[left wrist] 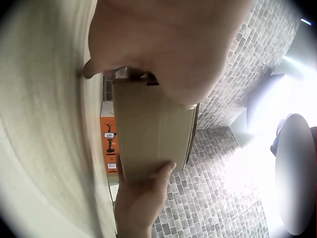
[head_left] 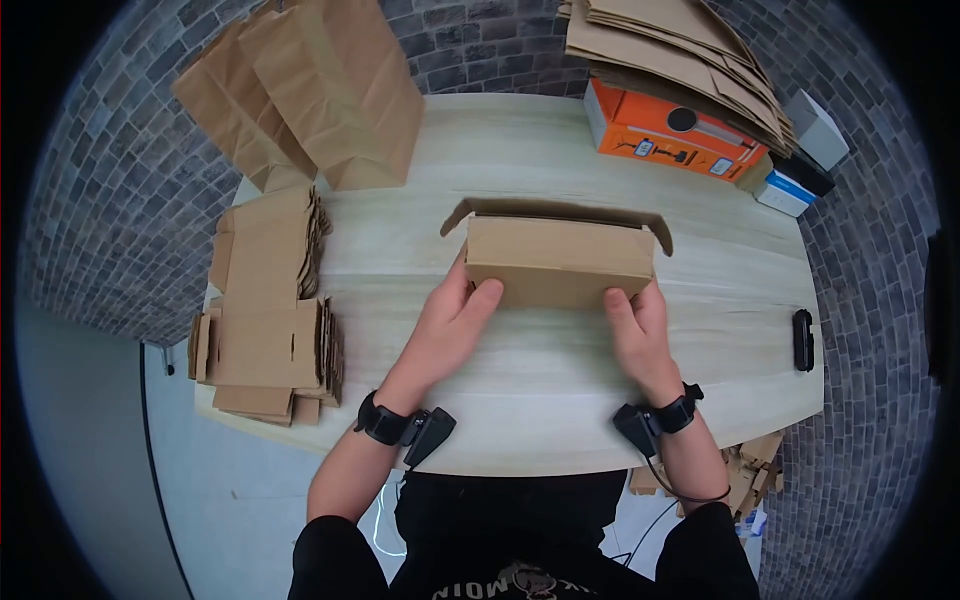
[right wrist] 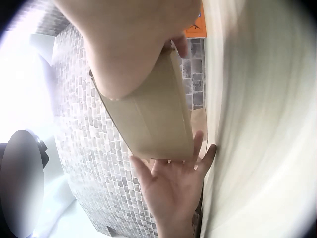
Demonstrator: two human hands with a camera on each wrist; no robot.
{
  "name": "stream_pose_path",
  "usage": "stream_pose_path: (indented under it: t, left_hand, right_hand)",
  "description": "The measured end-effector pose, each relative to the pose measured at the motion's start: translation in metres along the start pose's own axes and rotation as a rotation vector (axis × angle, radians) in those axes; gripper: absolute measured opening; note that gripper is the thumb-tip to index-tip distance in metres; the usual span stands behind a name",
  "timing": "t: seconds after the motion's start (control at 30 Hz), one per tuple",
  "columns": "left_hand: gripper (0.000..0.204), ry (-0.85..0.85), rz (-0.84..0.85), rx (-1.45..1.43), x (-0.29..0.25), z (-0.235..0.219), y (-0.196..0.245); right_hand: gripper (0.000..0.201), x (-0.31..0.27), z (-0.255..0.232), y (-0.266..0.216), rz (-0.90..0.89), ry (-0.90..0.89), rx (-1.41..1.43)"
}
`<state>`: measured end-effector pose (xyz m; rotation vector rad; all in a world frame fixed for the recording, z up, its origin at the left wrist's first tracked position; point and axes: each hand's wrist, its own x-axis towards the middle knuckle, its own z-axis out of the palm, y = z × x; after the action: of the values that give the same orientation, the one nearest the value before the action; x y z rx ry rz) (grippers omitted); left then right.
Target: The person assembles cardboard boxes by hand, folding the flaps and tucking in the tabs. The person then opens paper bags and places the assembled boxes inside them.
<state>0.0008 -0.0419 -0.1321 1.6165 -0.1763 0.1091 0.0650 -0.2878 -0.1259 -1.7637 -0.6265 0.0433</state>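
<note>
A brown cardboard box [head_left: 560,248] with its lid flap raised along the far edge is held above the middle of the table. The left hand [head_left: 452,325] grips its left end, thumb on the near face. At the opposite end the right hand [head_left: 640,335] grips it the same way. In the left wrist view the box [left wrist: 148,131] spans between the left hand [left wrist: 163,44] and the right hand [left wrist: 141,206]. The right wrist view has the box [right wrist: 148,114] between the right hand [right wrist: 129,39] and the left hand [right wrist: 173,191], whose fingers are spread at the box end.
Flattened cardboard pieces [head_left: 262,335] are stacked at the table's left. Paper bags [head_left: 335,95] stand at the back left. An orange box [head_left: 665,130] under more cardboard [head_left: 680,60] is at the back right, beside small boxes [head_left: 785,193]. A black object [head_left: 803,340] lies near the right edge.
</note>
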Motion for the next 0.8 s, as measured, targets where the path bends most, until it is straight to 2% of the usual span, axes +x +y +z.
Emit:
stream_pose_path:
  t: [0.1,0.17,0.27,0.4,0.47,0.6,0.7,0.77,0.8]
  left_hand:
    - [0.068,0.058,-0.088,0.026,0.003,0.001,0.007]
    - [0.076,0.125,0.054,0.028,0.005,0.002,0.007]
    - [0.082,0.16,0.018,-0.053,0.004,0.001,0.011]
    - [0.084,0.187,0.042,-0.076,0.002,0.001,0.013]
    - [0.078,0.225,0.066,0.038,0.002,0.001,0.013]
    - [0.069,0.26,0.087,0.067,0.004,0.003,0.013]
    - [0.06,0.185,0.007,0.074,0.002,0.008,0.01]
    - [0.055,0.321,0.037,-0.013,0.003,0.016,0.011]
    - [0.055,0.319,0.036,-0.015,0.003,0.018,0.012]
  right_hand:
    - [0.067,0.001,0.007,0.0,0.042,-0.015,0.158]
    - [0.071,0.003,0.012,0.001,0.03,0.002,0.292]
    - [0.081,0.008,0.014,-0.004,-0.012,-0.002,0.296]
    - [0.093,0.007,0.017,-0.007,0.032,-0.037,0.334]
    - [0.098,0.004,0.019,-0.004,0.053,-0.079,0.377]
    - [0.088,0.004,0.022,0.002,0.013,-0.086,0.313]
    - [0.077,0.003,0.027,0.01,-0.012,0.016,0.369]
    - [0.074,0.002,0.029,0.002,0.008,0.053,0.42]
    - [0.074,0.002,0.031,0.001,0.01,0.055,0.418]
